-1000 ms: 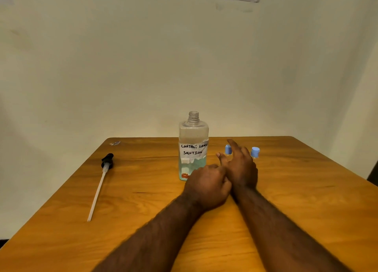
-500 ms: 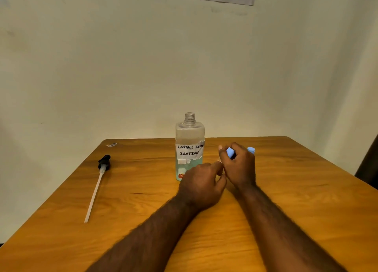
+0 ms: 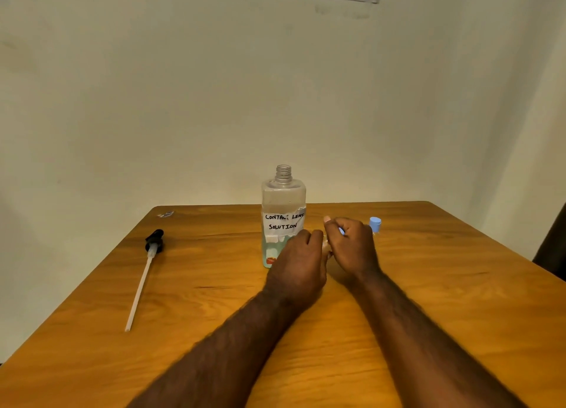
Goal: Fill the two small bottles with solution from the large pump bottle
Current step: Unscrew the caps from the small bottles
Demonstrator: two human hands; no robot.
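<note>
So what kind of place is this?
Probably just a plain room, maybe at home; hard to say. A wooden table stands by a plain wall, with a bottle hand-labelled contact lens solution and a pump lying on it.

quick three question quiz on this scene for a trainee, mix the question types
1. True or false: the pump is screwed onto the large bottle.
2. The pump lies on the table to the large bottle's: A) left B) right C) rear
3. Fill in: the left hand and right hand hold one small bottle; the other small bottle has a ___ cap.
Key: 1 false; 2 A; 3 blue
</note>
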